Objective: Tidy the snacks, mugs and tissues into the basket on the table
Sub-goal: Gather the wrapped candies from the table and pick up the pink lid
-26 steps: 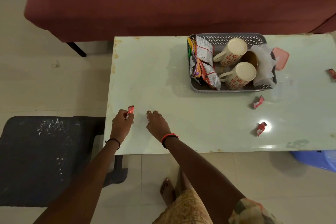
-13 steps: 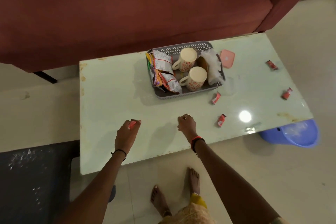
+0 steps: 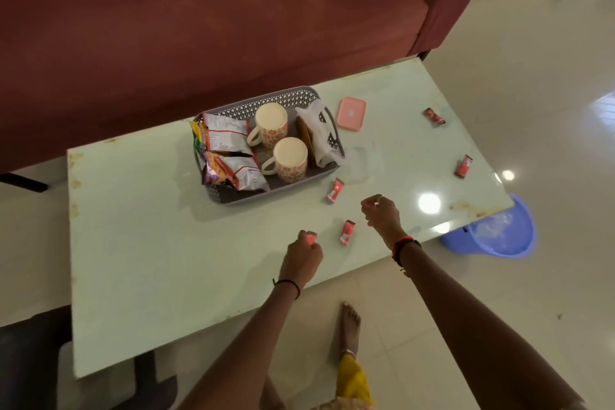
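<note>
Through the head camera I look down on a pale green glossy table (image 3: 139,243), stained brown along its edges and showing bright ceiling-light reflections near its right end. A dark red sofa (image 3: 199,27) runs along its far side, cream floor tiles (image 3: 532,76) spread to the right, and a blue tub (image 3: 499,236) sits on the floor, partly under the table's near right corner. A dark mat (image 3: 30,359) fills the lower left. The grey basket (image 3: 233,201) stands mid-table toward the sofa, holding snack packets (image 3: 229,156) on its left, two upturned mugs (image 3: 289,159) in the middle and a white tissue (image 3: 317,133) at its right end. A pink lid (image 3: 351,113) lies just beside the basket's right end. My left hand (image 3: 301,258) pinches a red sweet (image 3: 311,238) at its fingertips, above the near half of the table. My right hand (image 3: 381,215) hovers with fingers curled; I cannot tell whether it holds anything. Between the hands lies a loose sweet (image 3: 346,232); a second sweet (image 3: 334,190) lies near the basket's front corner, and two far sweets (image 3: 463,166) lie well apart toward the right end.
</note>
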A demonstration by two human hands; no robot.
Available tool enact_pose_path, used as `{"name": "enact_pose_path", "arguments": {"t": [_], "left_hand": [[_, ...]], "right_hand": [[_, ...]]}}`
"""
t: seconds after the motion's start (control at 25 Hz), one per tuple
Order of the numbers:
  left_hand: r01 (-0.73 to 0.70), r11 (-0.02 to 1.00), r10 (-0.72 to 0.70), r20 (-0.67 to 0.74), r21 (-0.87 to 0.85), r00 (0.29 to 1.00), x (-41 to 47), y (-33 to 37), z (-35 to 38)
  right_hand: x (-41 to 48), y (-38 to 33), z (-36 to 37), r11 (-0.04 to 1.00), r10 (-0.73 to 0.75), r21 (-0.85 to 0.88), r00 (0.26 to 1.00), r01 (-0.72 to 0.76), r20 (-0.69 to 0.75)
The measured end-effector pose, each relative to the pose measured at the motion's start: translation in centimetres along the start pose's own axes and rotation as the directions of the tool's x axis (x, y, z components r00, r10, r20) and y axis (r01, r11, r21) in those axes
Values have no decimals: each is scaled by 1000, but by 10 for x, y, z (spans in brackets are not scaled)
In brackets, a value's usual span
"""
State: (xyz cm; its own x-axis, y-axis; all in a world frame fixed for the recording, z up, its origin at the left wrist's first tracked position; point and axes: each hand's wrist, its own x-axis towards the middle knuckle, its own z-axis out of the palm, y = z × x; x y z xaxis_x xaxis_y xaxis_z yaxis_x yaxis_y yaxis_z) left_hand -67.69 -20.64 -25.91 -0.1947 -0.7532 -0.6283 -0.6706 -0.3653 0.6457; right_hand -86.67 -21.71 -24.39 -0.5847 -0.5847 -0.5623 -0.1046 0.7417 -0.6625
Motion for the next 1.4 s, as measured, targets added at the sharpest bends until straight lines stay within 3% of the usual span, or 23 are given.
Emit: {"name": "enact_pose_path", "arguments": {"t": [0.36,0.44,0.68,0.92,1.0,1.16,1.28,1.4], "left_hand": [[-149,910,168,-17,387,986,58,61,102],[-143,864,172,-16,483,985,68,61,106],[-159,828,175,21,538,984,84,55,105],[-142,795,331,-225,589,916,89,74,79],[-133,847,321,-295,515,900,92,81,73],[-9,911,128,-261,412,957,104,88,69],[54,913,75,-295,405,953,112,85,69],[57,937,56,-310,344,949,123,86,69]], "right_hand": [[76,-8,-41,984,-128,-96,974,148,187],[86,-4,-45,986,-124,-83,969,145,214],[116,12,-65,1000,-24,-9,979,27,204],[131,20,-84,990,36,124,977,-63,212],[138,24,-96,983,64,162,983,-92,172],[160,32,-131,980,112,172,993,-103,-45],[181,38,-162,987,140,112,950,-113,-278],[203,41,-182,989,143,95,930,-118,-340]]}}
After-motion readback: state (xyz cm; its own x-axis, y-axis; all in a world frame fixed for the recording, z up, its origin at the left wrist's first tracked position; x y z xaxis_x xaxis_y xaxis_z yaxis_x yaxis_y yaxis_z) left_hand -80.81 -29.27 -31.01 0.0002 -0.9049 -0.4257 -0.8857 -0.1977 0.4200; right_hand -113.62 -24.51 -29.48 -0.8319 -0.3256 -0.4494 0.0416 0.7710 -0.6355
